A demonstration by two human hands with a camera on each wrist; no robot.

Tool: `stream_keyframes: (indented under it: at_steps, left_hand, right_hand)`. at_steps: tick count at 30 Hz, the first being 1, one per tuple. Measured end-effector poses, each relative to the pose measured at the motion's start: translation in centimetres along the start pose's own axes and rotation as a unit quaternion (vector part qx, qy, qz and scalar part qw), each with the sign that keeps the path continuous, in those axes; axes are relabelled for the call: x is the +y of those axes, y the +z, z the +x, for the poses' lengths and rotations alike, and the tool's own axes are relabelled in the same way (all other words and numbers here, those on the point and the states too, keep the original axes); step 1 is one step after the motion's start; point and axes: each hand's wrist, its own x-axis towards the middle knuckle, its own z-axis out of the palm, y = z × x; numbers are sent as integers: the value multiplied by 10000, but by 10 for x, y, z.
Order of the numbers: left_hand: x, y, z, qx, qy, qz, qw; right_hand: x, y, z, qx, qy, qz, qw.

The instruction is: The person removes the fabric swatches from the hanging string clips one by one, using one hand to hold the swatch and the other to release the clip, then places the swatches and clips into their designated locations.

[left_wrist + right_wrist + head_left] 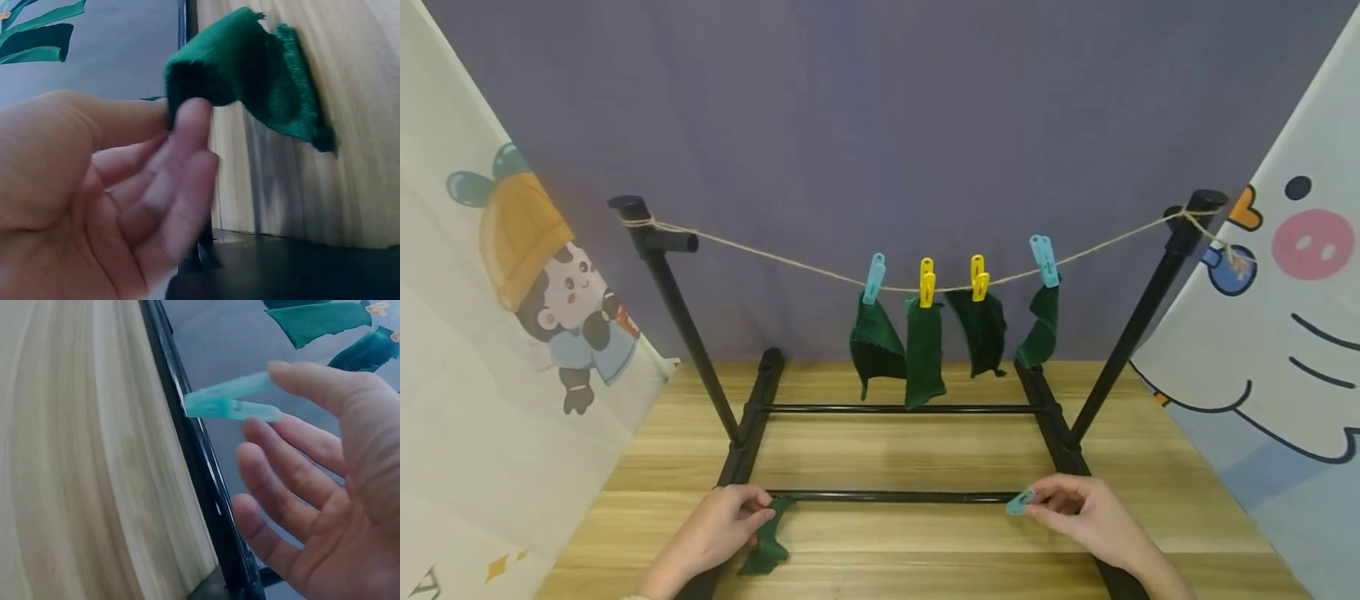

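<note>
My left hand (722,527) pinches one edge of a dark green cloth piece (769,542) at the front left; in the left wrist view the cloth (250,75) droops from thumb and finger toward the wood. At the front right my right hand (1086,510) holds a light blue clothespin (1020,502) between thumb and fingertips. The right wrist view shows the two legs of this clothespin (231,401) spread under the thumb. Several green cloth pieces (925,354) hang on a twine line (760,254), clipped by blue clothespins (874,279) and yellow clothespins (927,283).
A black frame has a left post (681,308) and a right post (1138,333) that carry the twine. Two crossbars (902,409) join its base on the wooden tabletop (895,546). A grey curtain (880,125) stands behind, with printed cloths at both sides.
</note>
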Motion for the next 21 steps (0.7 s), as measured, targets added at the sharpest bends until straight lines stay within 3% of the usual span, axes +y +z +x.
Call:
stream_keyframes:
  at_steps: [3,7,17,21]
  left_hand:
    - [-3,-1,1,-180,168,131,9996]
    - [-4,-1,4,-216,286,383,9986]
    - [-3,0,6,-410,-22,307,9987]
    - [-5,0,7,-378,-14,306,9988]
  right_hand:
    - [2,-1,-2,-373,184,-68,9991]
    - [3,2,-5,-574,382,-350,9970]
    - [7,2,-9,-915,499,-694,9921]
    - [8,2,-9,-979,653,-954,9885]
